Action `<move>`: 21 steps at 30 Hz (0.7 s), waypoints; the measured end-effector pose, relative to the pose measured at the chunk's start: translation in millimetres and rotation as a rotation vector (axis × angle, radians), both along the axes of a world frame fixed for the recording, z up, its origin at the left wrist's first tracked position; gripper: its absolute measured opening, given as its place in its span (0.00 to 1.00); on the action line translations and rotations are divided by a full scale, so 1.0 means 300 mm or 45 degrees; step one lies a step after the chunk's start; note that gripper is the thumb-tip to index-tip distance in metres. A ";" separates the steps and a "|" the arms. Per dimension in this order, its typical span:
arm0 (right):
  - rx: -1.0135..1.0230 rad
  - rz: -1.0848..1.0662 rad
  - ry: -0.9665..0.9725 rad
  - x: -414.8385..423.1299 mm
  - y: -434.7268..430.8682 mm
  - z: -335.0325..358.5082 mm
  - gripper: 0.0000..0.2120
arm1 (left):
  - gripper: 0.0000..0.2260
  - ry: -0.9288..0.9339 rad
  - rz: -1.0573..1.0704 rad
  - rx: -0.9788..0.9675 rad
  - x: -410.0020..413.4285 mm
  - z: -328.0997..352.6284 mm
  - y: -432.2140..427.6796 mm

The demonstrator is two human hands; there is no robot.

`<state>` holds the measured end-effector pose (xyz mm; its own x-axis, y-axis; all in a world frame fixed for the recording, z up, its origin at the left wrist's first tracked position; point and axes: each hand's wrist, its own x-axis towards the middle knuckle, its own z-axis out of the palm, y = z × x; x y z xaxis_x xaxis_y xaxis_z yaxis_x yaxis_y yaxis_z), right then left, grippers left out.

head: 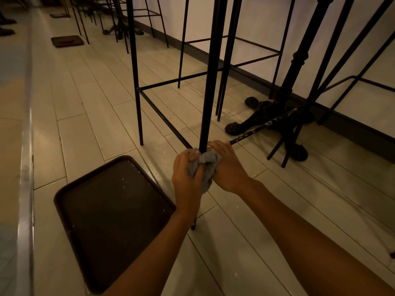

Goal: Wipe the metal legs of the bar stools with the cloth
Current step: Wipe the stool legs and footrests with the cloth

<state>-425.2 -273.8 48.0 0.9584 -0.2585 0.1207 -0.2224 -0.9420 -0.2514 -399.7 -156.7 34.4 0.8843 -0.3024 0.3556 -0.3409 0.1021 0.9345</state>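
A black metal bar stool leg (210, 71) runs down the middle of the view to its foot on the floor. A grey cloth (208, 162) is wrapped around the leg low down, where the footrest bars (164, 119) meet it. My left hand (188, 178) grips the cloth from the left and my right hand (228, 167) grips it from the right, both curled round the cloth and the leg. The leg is hidden behind my hands there.
A dark brown tray (111, 214) lies on the pale plank floor to the left of my hands. A cast-iron table base (277, 116) stands at the right by the wall. More black stools (233, 50) line the wall behind. A raised ledge (25, 167) runs along the left.
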 end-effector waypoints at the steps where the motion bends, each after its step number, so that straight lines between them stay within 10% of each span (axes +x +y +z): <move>1: 0.000 0.000 -0.033 -0.004 -0.006 -0.005 0.24 | 0.10 -0.032 0.003 -0.011 0.000 -0.022 0.003; 21: -0.038 0.004 -0.148 -0.025 0.016 0.012 0.29 | 0.10 0.010 -0.055 0.030 0.018 -0.144 0.000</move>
<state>-432.8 -268.9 51.5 0.9384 -0.2499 0.2387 -0.1902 -0.9502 -0.2470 -394.3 -156.6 -8.8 0.8729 -0.3488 0.3412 -0.3295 0.0943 0.9394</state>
